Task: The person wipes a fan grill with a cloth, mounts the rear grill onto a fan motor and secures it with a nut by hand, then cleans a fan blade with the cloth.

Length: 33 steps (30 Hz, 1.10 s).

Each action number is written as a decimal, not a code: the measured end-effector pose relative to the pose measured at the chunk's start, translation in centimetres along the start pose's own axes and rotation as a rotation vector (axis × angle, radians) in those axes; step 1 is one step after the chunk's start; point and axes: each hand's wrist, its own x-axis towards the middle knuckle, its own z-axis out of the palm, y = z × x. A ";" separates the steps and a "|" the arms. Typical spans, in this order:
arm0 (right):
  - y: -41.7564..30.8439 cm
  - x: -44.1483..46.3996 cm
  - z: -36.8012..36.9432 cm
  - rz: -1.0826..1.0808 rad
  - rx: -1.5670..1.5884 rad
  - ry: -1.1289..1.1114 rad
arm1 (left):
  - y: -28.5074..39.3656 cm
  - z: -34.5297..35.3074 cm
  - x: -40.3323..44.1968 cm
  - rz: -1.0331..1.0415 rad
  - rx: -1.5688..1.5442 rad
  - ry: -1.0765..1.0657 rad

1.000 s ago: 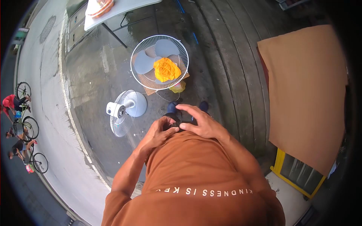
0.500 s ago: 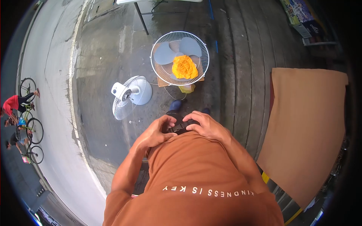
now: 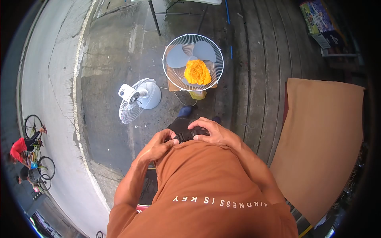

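Observation:
At my waist is a black buckle (image 3: pixel 185 137) on a dark belt strap, just beyond the hem of my brown shirt (image 3: pixel 210 170). My left hand (image 3: pixel 160 143) grips its left end, thumb on the near side and fingers curled over the far side. On the right end, my right hand (image 3: pixel 214 133) holds on with bent fingers and its thumb below. Beyond my feet, a fan grille (image 3: pixel 164 65) lies with grey fan blades (image 3: pixel 177 56) and a crumpled orange cloth (image 3: pixel 197 72) in it. A white fan body (image 3: pixel 149 94) stands to its left, with its motor shaft exposed.
Under the grille are a piece of cardboard (image 3: pixel 172 86) and a yellowish plastic bag (image 3: pixel 197 95). A white table (image 3: pixel 186 2) stands ahead. A large brown board (image 3: pixel 321 139) lies on the right. Cyclists (image 3: pixel 20 150) ride on the road at left.
My fingers have shifted slightly on the buckle, and more of it shows now. The view has shifted a little. The cyclists have moved nearer along the road. The fan parts stay put.

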 end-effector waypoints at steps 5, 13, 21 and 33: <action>-0.4 2.2 0.5 -0.113 -0.052 -0.078 | -0.3 -0.2 0.3 -0.028 -0.306 -0.021; -0.5 4.1 0.9 -0.095 -0.145 -0.103 | -0.9 -1.1 0.9 -0.086 -0.550 -0.139; 0.2 4.0 0.7 -0.132 -0.054 -0.065 | -1.5 -1.4 1.2 -0.076 -0.435 -0.123; 1.4 4.0 0.5 0.020 0.037 0.156 | -1.9 -0.9 1.5 -0.059 -0.676 -0.073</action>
